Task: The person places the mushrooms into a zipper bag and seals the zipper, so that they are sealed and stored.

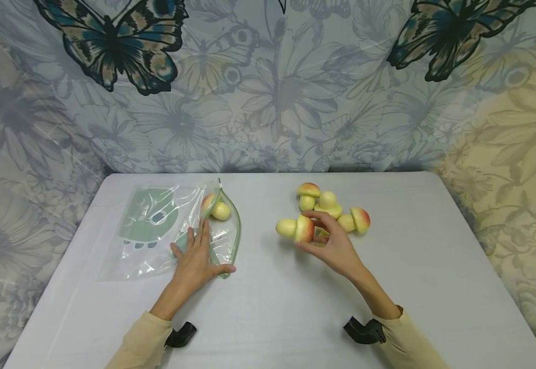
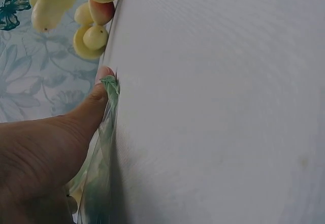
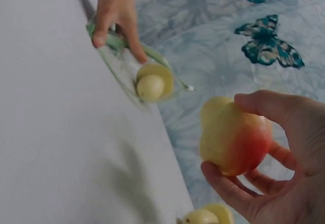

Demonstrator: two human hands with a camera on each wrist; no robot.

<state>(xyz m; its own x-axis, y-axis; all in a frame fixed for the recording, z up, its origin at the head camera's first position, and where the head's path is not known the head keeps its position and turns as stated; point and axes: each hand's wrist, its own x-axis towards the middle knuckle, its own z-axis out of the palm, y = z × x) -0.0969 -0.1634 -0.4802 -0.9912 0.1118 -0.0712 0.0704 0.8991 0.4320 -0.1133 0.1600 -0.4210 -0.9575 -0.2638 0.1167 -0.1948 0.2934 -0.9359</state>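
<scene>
A clear zip bag [image 1: 150,212] with a green print lies on the left of the table, its green-edged mouth standing apart and facing right. Just inside that mouth is one toy mushroom [image 1: 221,210], yellow with a reddish cap. My left hand [image 1: 195,266] rests on the bag with fingers spread, the thumb at the mouth's near end. Between thumb and fingers, my right hand [image 1: 334,248] grips another toy mushroom [image 3: 236,137] by its red-yellow cap, stem pointing left. It is held above the table, right of the bag.
Behind the right hand sit several more toy mushrooms, among them one at the back [image 1: 307,190] and one on the right [image 1: 360,220]. A white cloth covers the table [image 1: 268,318]. Flowered fabric with butterflies [image 1: 277,102] hangs behind it.
</scene>
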